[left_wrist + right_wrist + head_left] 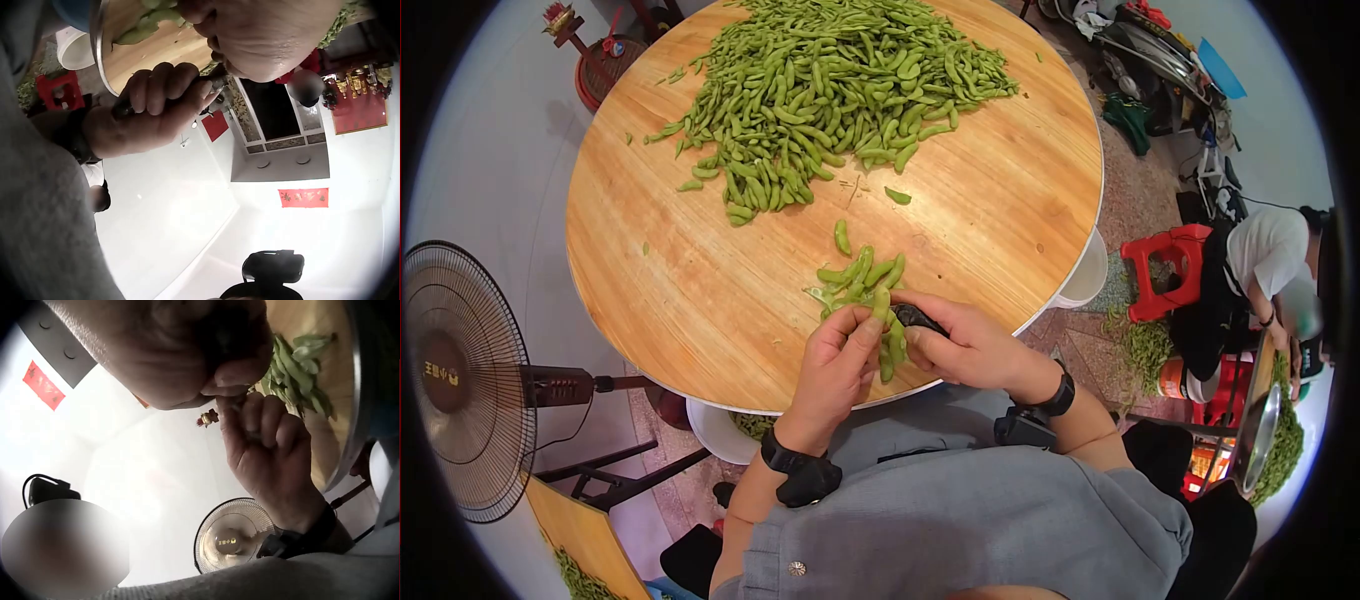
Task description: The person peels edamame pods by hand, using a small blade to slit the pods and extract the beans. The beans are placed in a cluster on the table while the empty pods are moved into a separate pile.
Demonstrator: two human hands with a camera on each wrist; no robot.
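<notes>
At the near edge of the round table the left hand (836, 362) pinches a green pod (881, 302) between thumb and fingers. Close against it, the right hand (968, 345) grips a black-handled tool (920, 319). In the left wrist view the right hand (153, 112) is curled round the dark handle, and a small shiny tip (215, 97) shows by the thumb. The left hand (275, 447) has its fingers bent in the right wrist view. Several loose pods (860, 272) lie on the wood just beyond and under the hands.
A large heap of pods (830, 90) covers the far part of the table (1000, 220). A fan (465, 380) stands at the left, a white bucket (718, 432) below the table edge. A red stool (1168, 270) and another person (1268, 250) are at the right.
</notes>
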